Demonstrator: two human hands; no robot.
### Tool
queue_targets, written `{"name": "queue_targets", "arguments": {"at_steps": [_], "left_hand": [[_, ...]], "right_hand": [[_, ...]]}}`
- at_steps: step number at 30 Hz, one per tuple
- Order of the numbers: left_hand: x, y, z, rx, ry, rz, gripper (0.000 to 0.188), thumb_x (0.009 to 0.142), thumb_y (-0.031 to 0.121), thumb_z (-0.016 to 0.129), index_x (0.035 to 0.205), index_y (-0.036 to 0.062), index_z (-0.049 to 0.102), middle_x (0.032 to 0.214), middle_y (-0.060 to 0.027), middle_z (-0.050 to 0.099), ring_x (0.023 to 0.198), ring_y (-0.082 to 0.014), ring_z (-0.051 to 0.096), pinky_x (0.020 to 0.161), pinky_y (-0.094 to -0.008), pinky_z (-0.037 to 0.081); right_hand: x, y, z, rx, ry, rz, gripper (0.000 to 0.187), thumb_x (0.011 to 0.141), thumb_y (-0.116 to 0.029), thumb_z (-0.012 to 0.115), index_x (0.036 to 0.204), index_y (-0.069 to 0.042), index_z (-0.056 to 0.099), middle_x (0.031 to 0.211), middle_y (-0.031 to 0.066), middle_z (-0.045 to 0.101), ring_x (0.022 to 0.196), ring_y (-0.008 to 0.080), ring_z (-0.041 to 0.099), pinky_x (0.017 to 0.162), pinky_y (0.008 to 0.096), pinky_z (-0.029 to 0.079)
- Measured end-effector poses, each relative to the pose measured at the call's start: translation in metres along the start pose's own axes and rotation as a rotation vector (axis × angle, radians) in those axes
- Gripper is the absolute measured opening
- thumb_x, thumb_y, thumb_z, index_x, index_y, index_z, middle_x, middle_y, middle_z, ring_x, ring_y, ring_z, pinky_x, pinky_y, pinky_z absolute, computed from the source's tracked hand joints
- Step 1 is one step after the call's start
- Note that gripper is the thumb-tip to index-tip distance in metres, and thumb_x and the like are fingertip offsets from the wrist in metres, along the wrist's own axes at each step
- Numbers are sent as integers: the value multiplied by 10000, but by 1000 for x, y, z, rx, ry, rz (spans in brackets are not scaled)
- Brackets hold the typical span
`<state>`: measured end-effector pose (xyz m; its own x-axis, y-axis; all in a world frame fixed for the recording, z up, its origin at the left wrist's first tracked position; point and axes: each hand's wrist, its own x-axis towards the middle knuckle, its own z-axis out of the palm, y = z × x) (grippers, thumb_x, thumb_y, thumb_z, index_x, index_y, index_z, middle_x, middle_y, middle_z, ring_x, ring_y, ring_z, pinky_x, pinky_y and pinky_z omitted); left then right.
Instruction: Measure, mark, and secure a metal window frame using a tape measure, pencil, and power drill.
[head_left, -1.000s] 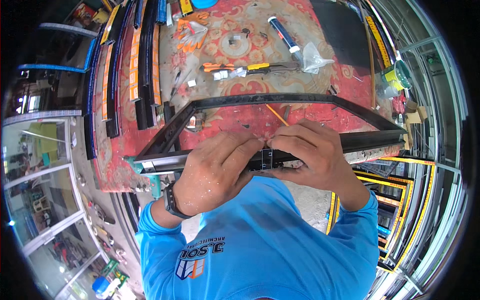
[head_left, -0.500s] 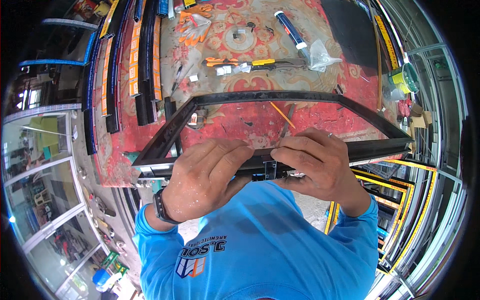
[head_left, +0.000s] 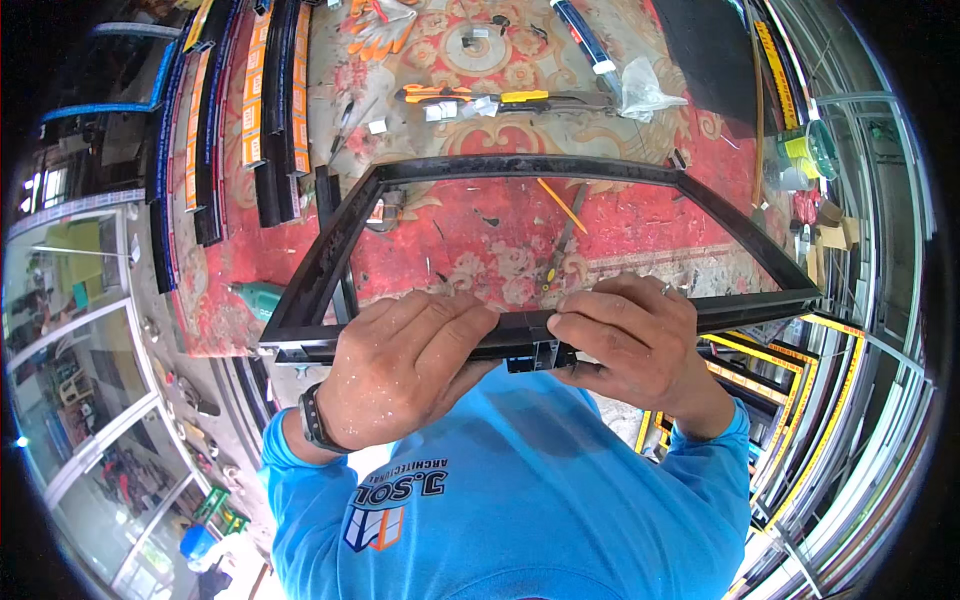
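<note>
A black metal window frame [head_left: 530, 168] with slanting sides lies before me, its far bar over the table and its near bar close to my body. My left hand [head_left: 405, 350] is closed around the near bar, left of its middle, fingers over the top and thumb beneath. On the right of the middle, my right hand [head_left: 632, 335] grips the same bar in a similar way. Between the hands, a small dark fitting [head_left: 522, 360] with a shiny face sits along the bar's body-side edge. My right fingertips reach next to it.
A red patterned cloth [head_left: 630, 210] covers the table. Inside the frame's outline lies a yellow pencil [head_left: 562, 205]. Beyond are orange cutters [head_left: 430, 95], a sealant tube [head_left: 580, 35], a plastic bag [head_left: 645, 90] and gloves [head_left: 382, 28]. Long black profiles [head_left: 275, 120] lie left; taped frames [head_left: 800, 400] stand right.
The table and its things sit higher in the picture. Relative to them, the near bar is slightly closer to my body. Both hands keep their grip beside the fitting.
</note>
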<state>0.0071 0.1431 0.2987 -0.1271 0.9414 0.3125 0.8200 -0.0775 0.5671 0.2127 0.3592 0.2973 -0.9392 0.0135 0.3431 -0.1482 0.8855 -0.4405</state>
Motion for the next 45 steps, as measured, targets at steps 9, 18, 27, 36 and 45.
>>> {"name": "queue_targets", "arguments": {"at_steps": [9, 18, 27, 36, 45], "left_hand": [[-15, 9, 1, -175, -217, -110, 587, 756, 142, 929, 1278, -22, 717, 1078, -152, 718, 915, -328, 744, 761, -441, 619], [-23, 8, 7, -188, -197, -109, 591, 733, 127, 934, 1266, -23, 727, 1062, -140, 711, 891, -316, 728, 730, -425, 610], [-27, 7, 10, -172, -183, -151, 564, 741, 179, 992, 1235, 9, 778, 1050, -148, 768, 881, -311, 768, 740, -418, 627], [-4, -8, -2, -110, -76, -34, 525, 762, 157, 947, 1221, -8, 755, 1015, -130, 739, 846, -309, 733, 707, -424, 604], [42, -33, -27, 8, 19, 125, 571, 768, 203, 948, 1279, 49, 745, 1145, -139, 752, 960, -352, 738, 815, -467, 603]], "right_hand": [[-32, -17, 24, -44, 35, -23, 454, 811, -258, 885, 1246, -188, 774, 1253, -23, 761, 910, 187, 734, 678, 330, 549], [-37, -22, 31, -63, 40, -40, 371, 854, -229, 822, 1221, -187, 782, 1254, -14, 766, 880, 175, 725, 651, 288, 533], [-36, -20, 34, -69, 28, -45, 381, 843, -239, 835, 1217, -177, 788, 1244, -14, 766, 879, 180, 716, 651, 293, 537], [-6, -9, 18, -24, 46, 32, 530, 702, -259, 943, 1204, -183, 792, 1213, -11, 773, 941, 218, 758, 752, 392, 621], [51, 21, -10, 73, 80, 43, 620, 586, -211, 1035, 1136, -93, 775, 1084, 79, 774, 965, 313, 773, 780, 418, 639]]}}
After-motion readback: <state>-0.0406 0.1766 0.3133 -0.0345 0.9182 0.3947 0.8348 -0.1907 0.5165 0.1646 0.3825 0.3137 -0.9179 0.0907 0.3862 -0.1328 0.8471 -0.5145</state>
